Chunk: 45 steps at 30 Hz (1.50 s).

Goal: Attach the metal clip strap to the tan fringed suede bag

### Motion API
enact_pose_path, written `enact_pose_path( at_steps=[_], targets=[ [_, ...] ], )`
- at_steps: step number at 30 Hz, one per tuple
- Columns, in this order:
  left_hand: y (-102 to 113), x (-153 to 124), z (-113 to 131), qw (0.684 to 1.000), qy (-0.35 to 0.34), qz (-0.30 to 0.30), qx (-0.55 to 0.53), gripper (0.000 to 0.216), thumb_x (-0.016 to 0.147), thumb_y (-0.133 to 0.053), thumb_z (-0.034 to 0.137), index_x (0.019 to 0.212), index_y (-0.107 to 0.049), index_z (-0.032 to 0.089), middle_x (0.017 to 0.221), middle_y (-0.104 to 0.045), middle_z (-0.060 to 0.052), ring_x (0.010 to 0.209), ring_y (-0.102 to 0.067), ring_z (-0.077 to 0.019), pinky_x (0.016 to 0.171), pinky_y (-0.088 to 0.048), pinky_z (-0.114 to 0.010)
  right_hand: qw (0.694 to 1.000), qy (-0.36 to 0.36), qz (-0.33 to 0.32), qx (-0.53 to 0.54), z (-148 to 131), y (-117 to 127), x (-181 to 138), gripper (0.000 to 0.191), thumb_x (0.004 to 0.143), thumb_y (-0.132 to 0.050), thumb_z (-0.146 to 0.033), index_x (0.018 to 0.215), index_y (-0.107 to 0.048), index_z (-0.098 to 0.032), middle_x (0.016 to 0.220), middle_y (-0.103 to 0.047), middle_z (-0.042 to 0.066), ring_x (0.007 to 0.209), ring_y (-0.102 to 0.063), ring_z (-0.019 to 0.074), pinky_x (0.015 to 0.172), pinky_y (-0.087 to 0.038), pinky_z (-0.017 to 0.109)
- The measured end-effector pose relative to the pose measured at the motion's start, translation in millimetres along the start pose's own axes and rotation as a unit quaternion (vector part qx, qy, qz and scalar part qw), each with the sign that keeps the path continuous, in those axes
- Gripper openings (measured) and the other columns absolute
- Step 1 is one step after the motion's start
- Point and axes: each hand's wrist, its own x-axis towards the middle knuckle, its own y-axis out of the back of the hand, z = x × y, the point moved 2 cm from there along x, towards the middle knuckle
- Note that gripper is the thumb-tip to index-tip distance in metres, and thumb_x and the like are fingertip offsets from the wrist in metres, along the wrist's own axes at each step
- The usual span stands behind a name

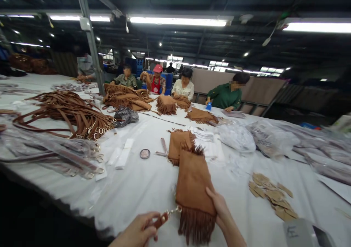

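Observation:
A brown fringed bag is in front of me, its fringe hanging toward the near edge of the table. My right hand grips the bag's right side, thumb on top and fingers hidden beneath. My left hand is closed around a short brown leather strap. A metal clasp joins that strap to a ring at the bag's lower left corner. Just beyond lies a second brown fringed bag, partly covered by the first, with a strap beside it.
Brown straps with metal rings are heaped at the left, near plastic-wrapped straps. A round dish lies mid-table. Tan tags and clear plastic bags are on the right. Several people work across the white table.

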Motion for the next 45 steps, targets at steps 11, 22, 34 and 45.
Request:
enact_pose_path(
  at_steps=[11, 22, 34, 45],
  targets=[
    [-44.3, 20.9, -64.6, 0.997, 0.055, 0.048, -0.024, 0.04, 0.077, -0.047, 0.056, 0.068, -0.053, 0.017, 0.054, -0.058, 0.0, 0.039, -0.045, -0.01, 0.039, -0.028, -0.021, 0.899, 0.119, 0.216, -0.362, 45.3, 16.3, 8.0, 0.037, 0.078, -0.052, -0.042, 0.095, -0.068, -0.013, 0.085, -0.069, 0.016, 0.084, -0.064, 0.033, 0.079, -0.048, 0.045],
    [-21.7, -12.4, -24.7, 1.0, -0.017, 0.002, -0.016, 0.052, 0.08, -0.05, 0.065, 0.083, -0.059, 0.014, 0.058, -0.058, 0.002, 0.038, -0.04, -0.0062, 0.04, -0.027, -0.02, 0.847, 0.351, -0.023, -0.398, 86.0, -74.3, -109.7, 0.054, 0.087, -0.053, -0.03, 0.139, -0.04, -0.024, 0.14, -0.047, 0.011, 0.127, -0.046, 0.0253, 0.104, -0.042, 0.041],
    [-22.9, -5.4, -34.3, 0.991, -0.053, 0.042, 0.117, 0.055, 0.084, -0.037, 0.064, 0.067, -0.056, 0.016, 0.059, -0.055, -0.001, 0.057, -0.052, -0.0148, 0.056, -0.036, -0.025, 0.805, 0.429, -0.134, -0.387, 93.5, -104.5, -103.3, 0.02, 0.091, -0.043, -0.011, 0.096, -0.061, -0.019, 0.09, -0.067, 0.004, 0.084, -0.061, 0.0159, 0.075, -0.045, 0.026],
    [-14.1, -5.4, -29.1, 0.993, -0.002, -0.015, 0.116, 0.034, 0.077, -0.055, 0.047, 0.068, -0.06, 0.015, 0.058, -0.055, 0.002, 0.055, -0.046, -0.0118, 0.053, -0.032, -0.024, 0.799, 0.44, -0.096, -0.399, 96.0, -98.7, -99.6, 0.025, 0.087, -0.046, -0.007, 0.103, -0.061, -0.018, 0.092, -0.068, 0.006, 0.085, -0.061, 0.0179, 0.075, -0.045, 0.028]
  ],
)
